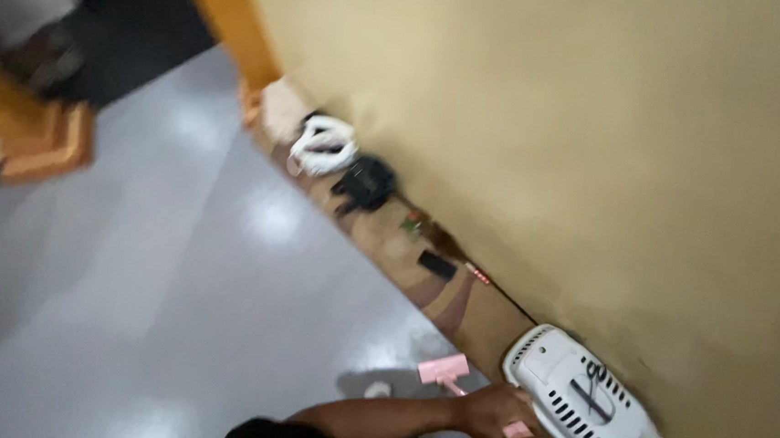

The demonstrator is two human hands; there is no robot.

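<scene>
My left hand (502, 417) reaches in from the bottom edge on a dark-sleeved arm and is closed around the pink handle (521, 434) of a floor sweeper. The sweeper's flat pink head (443, 369) rests on the glossy grey floor (176, 268), just left of the hand. Right beside the hand, a white vented plastic appliance (583, 402) lies against the foot of the tan wall (596, 151). My right hand is not in view. The picture is tilted and blurred.
Along a brown skirting ledge (457, 306) at the wall's base lie a coiled white cable (324, 146), a black bundle (365, 185), a small black block (437, 265) and a thin dark cord. Orange wooden posts (230, 16) stand at the top left. A small white scrap (378, 389) lies on the floor.
</scene>
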